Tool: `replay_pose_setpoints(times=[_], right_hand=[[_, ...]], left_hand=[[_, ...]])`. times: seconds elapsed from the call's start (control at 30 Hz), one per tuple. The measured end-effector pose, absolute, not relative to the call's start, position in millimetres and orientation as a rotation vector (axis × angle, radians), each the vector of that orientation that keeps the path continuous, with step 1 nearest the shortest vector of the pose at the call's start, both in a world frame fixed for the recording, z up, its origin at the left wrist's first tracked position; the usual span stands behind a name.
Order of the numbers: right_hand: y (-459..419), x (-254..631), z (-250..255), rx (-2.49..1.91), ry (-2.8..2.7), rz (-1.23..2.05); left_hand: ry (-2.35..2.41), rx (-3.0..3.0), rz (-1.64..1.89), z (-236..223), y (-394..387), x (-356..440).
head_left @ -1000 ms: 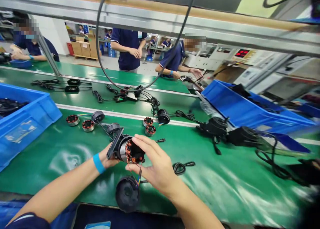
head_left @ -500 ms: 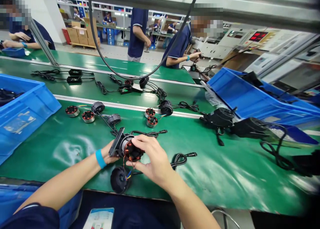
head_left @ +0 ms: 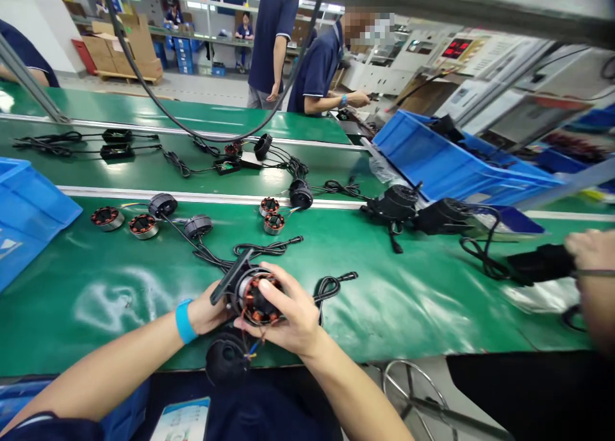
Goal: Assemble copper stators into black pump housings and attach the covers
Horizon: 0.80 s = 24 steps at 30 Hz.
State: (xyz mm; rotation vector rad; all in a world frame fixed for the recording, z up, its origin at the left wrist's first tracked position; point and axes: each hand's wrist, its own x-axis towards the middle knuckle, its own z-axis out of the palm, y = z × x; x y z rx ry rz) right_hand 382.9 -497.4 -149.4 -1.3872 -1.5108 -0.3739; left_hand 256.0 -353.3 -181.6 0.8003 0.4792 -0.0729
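Note:
Close to the table's front edge, my left hand (head_left: 207,311) grips a black motor housing with a flat bracket (head_left: 232,278) from the left and below. My right hand (head_left: 296,314) is wrapped round a copper-wound stator (head_left: 257,305) at the housing's mouth, thumb on its face. How far the stator sits inside the housing is hidden by my fingers. Thin coloured wires run down from it to a black round cap (head_left: 225,357) hanging below at the table edge. A looped black cable (head_left: 329,288) with a plug lies just right of my right hand.
Several stators (head_left: 143,226) and black caps (head_left: 198,225) lie on the green table (head_left: 408,287). Blue bins (head_left: 29,213) stand at left and back right. Black motor units (head_left: 391,204) lie at right, where another person's hand (head_left: 593,252) holds one. A cable loop hangs overhead.
My right thumb has shifted onto the stator's face, and the hands have drawn closer together round the parts. The view has turned right; another person's hand has appeared at the right edge.

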Motion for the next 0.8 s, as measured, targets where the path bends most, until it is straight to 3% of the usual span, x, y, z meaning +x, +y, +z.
replay_pose_setpoints(times=[0.2, 0.37, 0.57, 0.8], right_hand=[[-536, 428, -149, -1.688, -1.254, -0.573], [-550, 441, -162, -2.017, -1.282, -0.386], [-553, 431, -138, -1.812, -1.201, -0.614], [-563, 435, -163, -1.923, -1.314, -0.281]], left_hand=[[-0.255, 1.170, -0.407, -153, -368, 246], [-0.150, 1.440, -0.355, -142, -374, 253], [-0.227, 1.587, -0.404, -134, -382, 263], [-0.271, 1.719, -0.509, -124, -364, 267]])
